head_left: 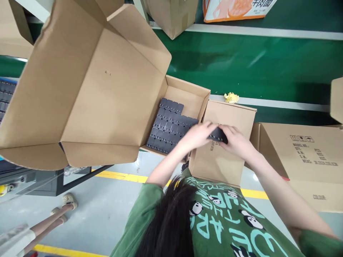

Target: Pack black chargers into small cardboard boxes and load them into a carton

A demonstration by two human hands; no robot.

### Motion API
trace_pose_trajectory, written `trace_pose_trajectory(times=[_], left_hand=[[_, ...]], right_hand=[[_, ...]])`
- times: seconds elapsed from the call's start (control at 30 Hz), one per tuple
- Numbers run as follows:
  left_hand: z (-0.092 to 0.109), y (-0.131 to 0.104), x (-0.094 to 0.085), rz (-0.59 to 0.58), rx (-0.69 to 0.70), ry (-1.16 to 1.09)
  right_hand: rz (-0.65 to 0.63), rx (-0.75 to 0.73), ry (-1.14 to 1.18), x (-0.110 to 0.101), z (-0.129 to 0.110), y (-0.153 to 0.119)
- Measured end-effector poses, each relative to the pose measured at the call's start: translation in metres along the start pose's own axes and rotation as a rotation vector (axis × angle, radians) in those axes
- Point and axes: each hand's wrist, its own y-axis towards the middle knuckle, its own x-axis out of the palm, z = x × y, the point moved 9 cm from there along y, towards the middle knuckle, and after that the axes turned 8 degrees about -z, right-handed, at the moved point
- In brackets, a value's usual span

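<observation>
My left hand [197, 135] and my right hand [236, 142] meet over the closed flap side of a cardboard carton [223, 157]. Between them is a short row of small black rectangular pieces [218, 135] with shiny dots along the edge. My right fingers are closed round its right end, and my left fingers grip its other end, partly hiding it. Just left of my hands, an open cardboard box [187, 87] holds rows of similar black pieces [170, 125] laid flat. My left forearm passes over that box's near right corner.
A large open carton [112, 89] leans at the left. Crumpled yellow paper [231, 97] lies on the green bench [259, 71]. More cartons stand right [308, 157] and at the back [174, 16]. Another person's legs [50, 223] show at lower left.
</observation>
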Motion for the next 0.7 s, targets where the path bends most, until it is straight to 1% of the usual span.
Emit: trace_pose_trajectory(times=[0.07, 0.1, 0.13, 0.17, 0.2, 0.27, 0.3, 0.37, 0.43, 0.53, 0.63, 0.7], left_hand=[[-0.035, 0.000, -0.043, 0.060, -0.061, 0.010], [-0.054, 0.001, -0.060, 0.094, -0.084, 0.016], [-0.073, 0.003, -0.074, 0.123, -0.091, 0.013], [-0.090, 0.006, -0.081, 0.142, -0.088, 0.002], [-0.107, 0.010, -0.084, 0.145, -0.082, -0.014], [-0.136, 0.020, -0.076, 0.118, -0.091, -0.039], [-0.147, 0.024, -0.069, 0.093, -0.101, -0.045], [-0.162, 0.031, -0.057, 0.048, -0.117, -0.027], [-0.166, 0.033, -0.053, 0.025, -0.125, 0.036], [-0.166, 0.031, -0.054, -0.018, -0.132, 0.133], [-0.166, 0.029, -0.051, -0.072, -0.141, 0.157], [-0.167, 0.030, -0.048, -0.087, -0.155, 0.175]], right_hand=[[0.043, 0.000, 0.024, -0.020, -0.017, 0.048], [0.064, -0.003, 0.033, -0.028, -0.025, 0.073], [0.065, -0.007, 0.034, -0.031, -0.031, 0.097], [0.047, -0.007, 0.025, -0.031, -0.036, 0.120], [0.017, 0.012, 0.008, -0.028, -0.038, 0.139], [-0.070, 0.081, -0.039, -0.016, -0.037, 0.165], [-0.112, 0.127, -0.060, -0.009, -0.034, 0.172], [-0.169, 0.201, -0.083, 0.002, -0.029, 0.178], [-0.198, 0.232, -0.078, 0.010, -0.028, 0.179], [-0.249, 0.226, -0.047, 0.025, -0.031, 0.181], [-0.303, 0.215, -0.020, 0.040, -0.034, 0.184], [-0.326, 0.203, -0.001, 0.044, -0.035, 0.188]])
